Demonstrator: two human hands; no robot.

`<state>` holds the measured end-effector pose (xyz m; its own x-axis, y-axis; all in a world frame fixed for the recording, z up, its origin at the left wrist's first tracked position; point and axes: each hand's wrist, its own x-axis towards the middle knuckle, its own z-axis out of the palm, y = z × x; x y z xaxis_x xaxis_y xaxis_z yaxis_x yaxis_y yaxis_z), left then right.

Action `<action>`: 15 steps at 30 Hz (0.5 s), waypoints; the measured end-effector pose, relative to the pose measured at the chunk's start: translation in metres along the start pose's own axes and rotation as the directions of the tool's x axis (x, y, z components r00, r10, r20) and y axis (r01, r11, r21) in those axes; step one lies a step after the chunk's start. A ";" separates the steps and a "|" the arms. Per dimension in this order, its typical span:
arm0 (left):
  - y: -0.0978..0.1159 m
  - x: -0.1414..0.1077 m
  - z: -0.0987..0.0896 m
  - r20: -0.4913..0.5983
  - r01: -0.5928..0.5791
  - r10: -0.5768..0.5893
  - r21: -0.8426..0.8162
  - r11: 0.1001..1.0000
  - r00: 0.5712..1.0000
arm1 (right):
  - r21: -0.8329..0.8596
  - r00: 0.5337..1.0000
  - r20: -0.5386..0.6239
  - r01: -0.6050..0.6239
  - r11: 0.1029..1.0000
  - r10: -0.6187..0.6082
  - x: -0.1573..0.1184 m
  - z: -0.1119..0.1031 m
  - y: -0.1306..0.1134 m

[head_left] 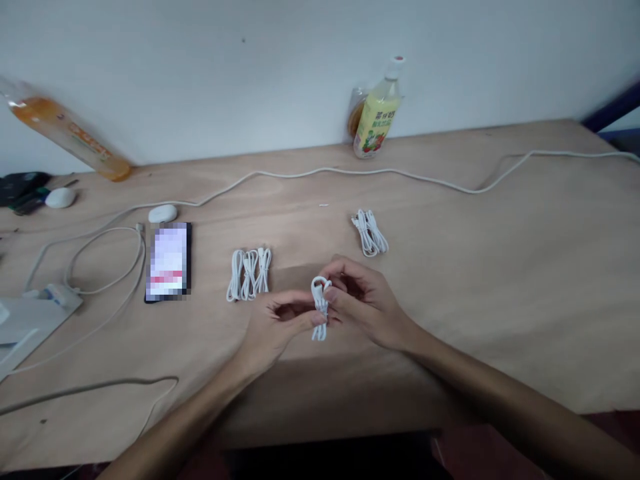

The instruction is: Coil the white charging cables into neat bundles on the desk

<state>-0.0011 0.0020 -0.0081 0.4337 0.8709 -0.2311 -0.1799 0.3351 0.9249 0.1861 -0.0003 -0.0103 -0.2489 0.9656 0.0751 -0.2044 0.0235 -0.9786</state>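
Observation:
Between my two hands, above the front part of the table, is a white charging cable (pixel 320 308) folded into a small bundle. My left hand (pixel 280 320) pinches its lower part between thumb and fingers. Around the looped upper end, the thumb and fingers of my right hand (pixel 367 300) are closed. Just beyond my left hand lie several bundled white cables (pixel 249 273) side by side. Farther back, past my right hand, more bundled white cables (pixel 370 233) rest on the table.
A phone (pixel 169 261) lies at left beside a white earbud case (pixel 163 213). One long white cord (pixel 320 171) crosses the brown tabletop (pixel 500 267). Against the wall stand a yellow drink bottle (pixel 379 113) and an orange drink bottle (pixel 70 137). A white box-like object (pixel 35 330) sits at the left edge.

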 end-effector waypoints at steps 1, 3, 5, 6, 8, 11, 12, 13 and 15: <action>0.001 0.000 0.001 -0.004 -0.004 0.004 0.016 1.000 1.000 | 0.017 1.000 0.006 -0.002 1.000 0.002 0.000 0.001 0.000; 0.002 -0.001 0.002 -0.012 -0.011 0.012 0.059 0.998 1.000 | 0.067 0.999 0.026 -0.020 0.998 0.018 0.001 0.003 0.001; 0.002 -0.002 0.002 -0.032 -0.030 0.034 0.110 0.993 0.999 | 0.101 0.999 0.038 -0.027 0.994 0.024 0.001 0.005 0.001; 0.002 -0.003 0.003 -0.048 -0.040 0.047 0.133 0.990 0.998 | 0.102 0.999 0.035 -0.024 0.994 0.021 0.001 0.006 0.001; 0.002 -0.004 0.004 -0.077 -0.054 0.068 0.166 0.985 0.995 | 0.090 1.000 0.021 -0.014 0.996 0.012 0.001 0.007 0.002; 0.002 -0.006 0.005 -0.088 -0.074 0.091 0.181 0.981 0.992 | 0.084 1.000 0.007 -0.011 0.996 0.010 0.001 0.009 0.004; 0.002 -0.006 0.005 -0.080 -0.080 0.096 0.179 0.981 0.992 | 0.084 1.000 0.000 -0.011 0.996 0.011 0.001 0.009 0.004; 0.002 -0.006 0.005 -0.065 -0.088 0.101 0.173 0.981 0.993 | 0.084 1.000 -0.008 -0.011 0.996 0.012 0.001 0.009 0.005; 0.002 -0.007 0.006 -0.031 -0.091 0.097 0.156 0.984 0.995 | 0.082 1.000 -0.025 -0.011 0.997 0.014 0.001 0.009 0.005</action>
<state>0.0007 -0.0051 -0.0028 0.3870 0.9099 -0.1493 -0.0793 0.1941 0.9778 0.1761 -0.0017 -0.0131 -0.2276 0.9721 0.0569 -0.2786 -0.0090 -0.9604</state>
